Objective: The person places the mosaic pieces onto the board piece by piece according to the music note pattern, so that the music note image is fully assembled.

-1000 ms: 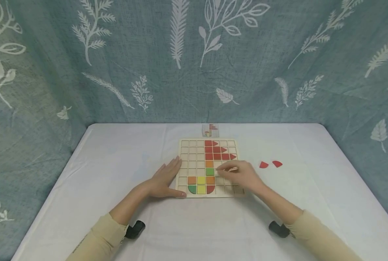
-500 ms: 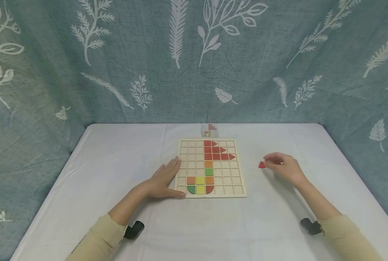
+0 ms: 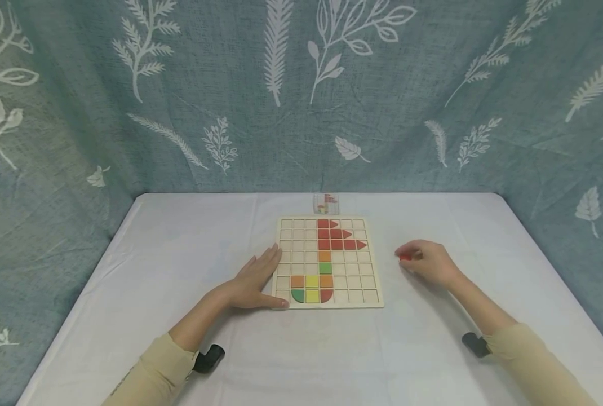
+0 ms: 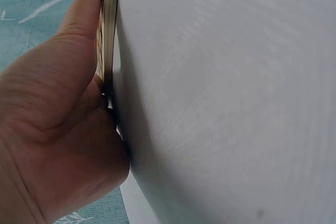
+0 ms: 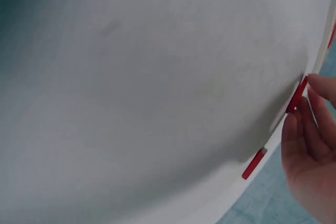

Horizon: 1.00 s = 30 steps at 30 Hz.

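Observation:
A wooden grid board [image 3: 353, 282] lies on the table with red, orange, green and yellow pieces in its squares. My left hand [image 3: 253, 279] rests along its left side, fingers spread and thumb at the lower left corner; the left wrist view shows the same hand [image 4: 58, 114] against the board's edge [image 4: 109, 30]. Right of the board, my right hand [image 3: 430, 263] pinches a red quarter-circle piece [image 3: 405, 257] by its edges, low at the tabletop. In the right wrist view this piece [image 5: 297, 95] sits between thumb and fingers. Another red piece [image 5: 254, 163] lies nearby, hidden by the hand in the head view.
Behind the board lies a small pattern card [image 3: 326, 203] with a similar coloured figure. A white cloth covers the table [image 3: 190, 237]. A blue-green curtain [image 3: 261, 141] with white leaves hangs behind and at both sides.
My right hand has moved from over the board to the loose red pieces on the right, then slightly left onto the nearer one. The left hand stays put.

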Tool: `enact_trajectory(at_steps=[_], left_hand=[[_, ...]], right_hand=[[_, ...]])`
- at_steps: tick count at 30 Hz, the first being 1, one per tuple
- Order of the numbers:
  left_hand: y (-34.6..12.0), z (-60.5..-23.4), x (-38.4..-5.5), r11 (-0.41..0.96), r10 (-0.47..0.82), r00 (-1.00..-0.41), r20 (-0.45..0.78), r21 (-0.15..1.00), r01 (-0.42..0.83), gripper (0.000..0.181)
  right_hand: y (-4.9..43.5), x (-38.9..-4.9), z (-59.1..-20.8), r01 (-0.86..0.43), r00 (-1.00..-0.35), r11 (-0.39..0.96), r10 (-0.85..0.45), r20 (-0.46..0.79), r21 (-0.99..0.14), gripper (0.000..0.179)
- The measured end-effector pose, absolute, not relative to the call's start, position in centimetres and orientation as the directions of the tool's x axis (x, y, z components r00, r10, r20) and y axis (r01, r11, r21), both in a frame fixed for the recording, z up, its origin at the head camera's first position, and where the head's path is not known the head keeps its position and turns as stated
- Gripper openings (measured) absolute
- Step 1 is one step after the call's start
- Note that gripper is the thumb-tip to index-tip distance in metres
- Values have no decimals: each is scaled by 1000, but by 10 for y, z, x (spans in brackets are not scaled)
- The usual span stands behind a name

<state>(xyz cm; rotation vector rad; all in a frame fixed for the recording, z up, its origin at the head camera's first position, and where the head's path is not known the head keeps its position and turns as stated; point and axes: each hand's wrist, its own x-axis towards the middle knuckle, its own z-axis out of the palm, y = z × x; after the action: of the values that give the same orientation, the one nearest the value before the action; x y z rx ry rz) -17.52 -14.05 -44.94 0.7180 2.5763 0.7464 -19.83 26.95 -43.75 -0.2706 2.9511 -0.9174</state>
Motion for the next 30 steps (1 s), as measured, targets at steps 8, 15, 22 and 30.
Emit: enact_trajectory(at_steps=[8,15,22,30], left_hand=[[-141,-451,-175,732,557,-808,-194,575,366,115],[-141,-453,-176,733,557,-808,-192,572,368,116],[-141,-453,-176,735,556,-809,-194,569,369,116],[-142,-453,-177,739,558,-806,-198,560,374,117]], right_hand=[[268,-196,-436,-82,-996,845,-89,12,-528,32],[263,-198,-442,-114,-988,804,-151,-14,-583,31],[256,-199,-447,-148,-988,810,-143,53,-567,28],[252,-200,-446,-131,-991,807,-126,49,-576,27]])
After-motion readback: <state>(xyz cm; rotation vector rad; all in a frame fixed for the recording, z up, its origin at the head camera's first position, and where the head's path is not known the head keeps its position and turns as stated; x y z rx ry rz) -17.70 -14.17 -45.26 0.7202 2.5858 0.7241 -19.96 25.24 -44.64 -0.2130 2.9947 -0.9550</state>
